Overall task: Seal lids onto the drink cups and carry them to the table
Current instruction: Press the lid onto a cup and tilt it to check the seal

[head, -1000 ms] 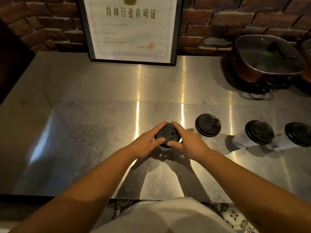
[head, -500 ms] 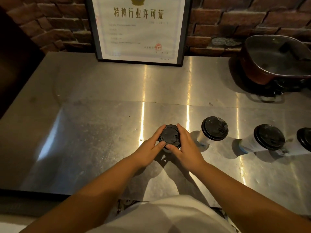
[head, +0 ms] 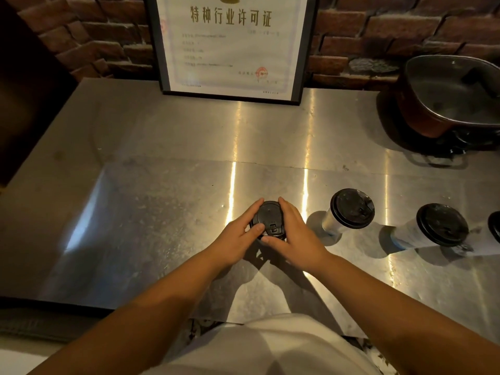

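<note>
A black lid (head: 268, 218) sits on a drink cup in the middle of the steel counter (head: 162, 201); the cup body is hidden under my hands. My left hand (head: 238, 235) grips the lid's left side, thumb pressed on its rim. My right hand (head: 295, 234) wraps the lid's right side, thumb at its near edge. To the right stand three more white cups with black lids on them: one (head: 349, 211) close by, another (head: 438, 226) further right, and a third (head: 495, 228) cut off by the frame edge.
A framed certificate (head: 230, 44) leans on the brick wall at the back. A dark red pot (head: 446, 104) sits on a burner at the back right. A dark panel (head: 24, 98) borders the counter's left side. The counter's front edge lies just before my body.
Both hands have stayed on the lid, thumbs shifting slightly along its near rim. The view has drifted left, so the rightmost cup is now cut off.
</note>
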